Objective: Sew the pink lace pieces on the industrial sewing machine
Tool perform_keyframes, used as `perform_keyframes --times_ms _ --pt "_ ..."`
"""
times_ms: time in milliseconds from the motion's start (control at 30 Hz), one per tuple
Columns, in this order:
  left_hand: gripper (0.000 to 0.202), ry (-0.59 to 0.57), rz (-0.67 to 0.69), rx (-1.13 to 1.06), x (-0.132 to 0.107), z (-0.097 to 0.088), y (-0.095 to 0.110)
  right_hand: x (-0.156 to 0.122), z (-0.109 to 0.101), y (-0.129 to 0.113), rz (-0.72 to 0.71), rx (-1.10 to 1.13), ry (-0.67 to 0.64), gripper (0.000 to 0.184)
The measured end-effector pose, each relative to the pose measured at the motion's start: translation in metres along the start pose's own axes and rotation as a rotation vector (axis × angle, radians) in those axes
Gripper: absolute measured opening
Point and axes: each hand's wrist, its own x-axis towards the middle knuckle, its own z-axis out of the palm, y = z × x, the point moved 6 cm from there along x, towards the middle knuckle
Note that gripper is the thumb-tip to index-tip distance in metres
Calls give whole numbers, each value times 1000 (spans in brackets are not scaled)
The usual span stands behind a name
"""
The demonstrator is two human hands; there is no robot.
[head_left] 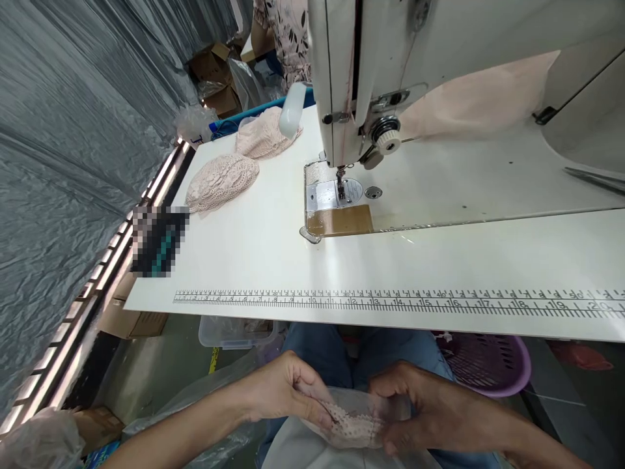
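Observation:
Low in the head view, a piece of pale pink lace fabric [359, 426] with a sheer edge is held over the lap. My left hand [300, 397] pinches its left end between thumb and fingers. At its right end, my right hand [415, 407] grips the cloth, fingers and thumb closed on it. Both hands are below the table's front edge. Beyond them stands a white sewing machine [336, 85], its presser foot [340, 185] over the metal needle plate. Two lace cups, one nearer [222, 182] and one farther [266, 133], lie on the left of the table.
The white table [244, 260] has a printed ruler [390, 303] along its front edge. Scissors-like metal blades [596, 179] lie at the right. A purple basket [488, 365] and a clear plastic bin [237, 332] are below the table. Another person [288, 32] is behind the machine.

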Motion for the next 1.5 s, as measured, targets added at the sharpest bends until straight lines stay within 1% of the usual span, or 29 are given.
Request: perform_keyframes --times_ms 133,267,333,467,567,733,833,933,1067,1200,1267,1333,1433,1500 --pt "37 17 -5 31 -3 0 2 3 4 0 -1 -5 45 17" --pt "38 22 3 35 -7 -1 2 4 4 -1 -4 15 72 18" --pt "38 5 4 38 -8 -1 1 5 3 -1 -14 35 59 20" --pt "38 -54 29 70 -11 1 3 5 5 0 -33 89 -12 27" --pt "37 -89 43 81 -11 2 4 4 6 2 -42 117 -48 29" --pt "39 -88 33 79 -8 3 1 4 6 4 -36 129 -65 29" --pt "43 -70 27 80 -5 5 1 4 7 2 -25 123 -70 34" --pt "48 -51 19 42 -3 7 1 4 8 0 -17 96 -47 35" --pt "55 -59 1 -33 -3 9 -1 2 6 4 18 48 -4 36" --pt "55 -89 2 -73 -4 9 -1 0 3 9 37 13 12 40" --pt "54 -84 25 -88 -3 6 -1 -1 2 11 46 3 13 40" --pt "55 -68 58 -76 -2 3 -1 -1 0 12 48 -21 15 39" --pt "61 -73 80 -22 -2 1 -2 -2 -5 15 68 -67 85 33" --pt "63 -88 78 -2 -2 1 -3 -2 -5 15 82 -77 76 30"
